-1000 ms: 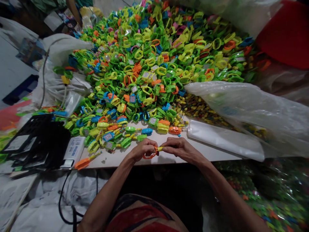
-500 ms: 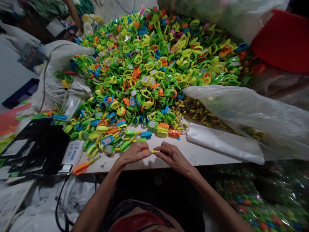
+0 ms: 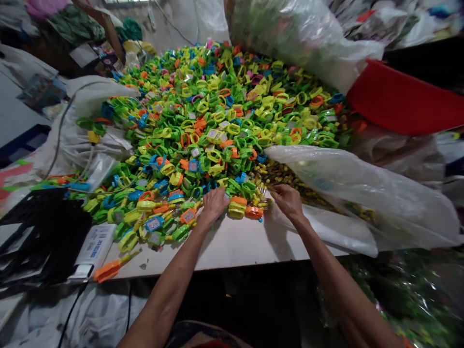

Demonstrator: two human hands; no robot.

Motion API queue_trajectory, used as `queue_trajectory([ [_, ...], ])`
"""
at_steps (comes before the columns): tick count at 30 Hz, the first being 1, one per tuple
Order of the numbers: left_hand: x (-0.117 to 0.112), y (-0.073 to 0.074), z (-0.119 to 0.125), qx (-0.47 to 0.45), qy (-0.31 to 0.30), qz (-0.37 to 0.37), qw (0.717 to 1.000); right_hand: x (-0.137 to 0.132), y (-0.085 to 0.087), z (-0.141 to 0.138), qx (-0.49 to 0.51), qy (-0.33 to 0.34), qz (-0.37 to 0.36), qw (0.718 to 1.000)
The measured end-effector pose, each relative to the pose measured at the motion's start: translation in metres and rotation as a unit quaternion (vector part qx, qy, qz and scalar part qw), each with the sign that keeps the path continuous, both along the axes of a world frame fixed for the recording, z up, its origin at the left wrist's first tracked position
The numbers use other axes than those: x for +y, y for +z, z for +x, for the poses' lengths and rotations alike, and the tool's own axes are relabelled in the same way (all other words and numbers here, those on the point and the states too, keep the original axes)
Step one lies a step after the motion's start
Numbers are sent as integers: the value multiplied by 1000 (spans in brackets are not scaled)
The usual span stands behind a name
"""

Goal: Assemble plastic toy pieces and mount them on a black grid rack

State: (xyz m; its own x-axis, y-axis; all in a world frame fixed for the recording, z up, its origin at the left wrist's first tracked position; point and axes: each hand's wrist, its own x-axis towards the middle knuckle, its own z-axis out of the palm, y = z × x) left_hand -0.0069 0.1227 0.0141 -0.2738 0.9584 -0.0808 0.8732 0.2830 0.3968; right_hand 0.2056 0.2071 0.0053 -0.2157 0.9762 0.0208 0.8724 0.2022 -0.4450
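Note:
A big heap of plastic toy wristbands (image 3: pixel 224 111) in green, yellow, orange and blue covers the white table (image 3: pixel 232 241). My left hand (image 3: pixel 215 202) rests at the heap's near edge with its fingers curled down among the bands, beside a yellow band (image 3: pixel 237 210) and an orange one (image 3: pixel 253 211). What the fingers hold is hidden. My right hand (image 3: pixel 289 200) reaches with bunched fingers into a scatter of small yellow pieces (image 3: pixel 281 174) at the mouth of a clear plastic bag (image 3: pixel 362 188).
A row of assembled bands (image 3: pixel 155 222) lies left of my hands. A black crate (image 3: pixel 39 232) and a white box (image 3: pixel 94 244) sit at the left edge, with white bags (image 3: pixel 90 140) behind. A red tub (image 3: pixel 402 104) stands far right, and a full plastic bag (image 3: pixel 290 34) at the back.
Both hands held an orange band and a yellow piece together near the table's edge. They have since parted and reached forward, the left to the heap, the right to the small yellow pieces.

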Motion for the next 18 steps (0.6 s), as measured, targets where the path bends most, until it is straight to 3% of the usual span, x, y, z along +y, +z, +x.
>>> queue_trajectory([
  [3,-3,6,-8,-74,45,55,995,15,4,-11,-74,17,-53,996],
  [5,-10,12,-11,-193,70,119,971,20,4,-22,-84,22,-66,994],
  [7,-19,17,-9,-376,78,160,909,22,1,-33,-99,9,-73,992],
  [9,-30,20,-3,-537,96,148,825,24,-3,-40,-111,-12,-78,991],
  [11,-41,22,3,-618,121,118,768,25,-7,-40,-100,-35,-76,992],
  [13,-51,22,8,-643,130,101,748,26,-9,-35,-44,-57,-61,996],
  [15,-59,20,11,-644,128,98,747,24,-9,-27,75,-92,-36,992],
  [18,-68,18,13,-647,131,84,747,11,-2,-16,332,-136,-22,933],
])
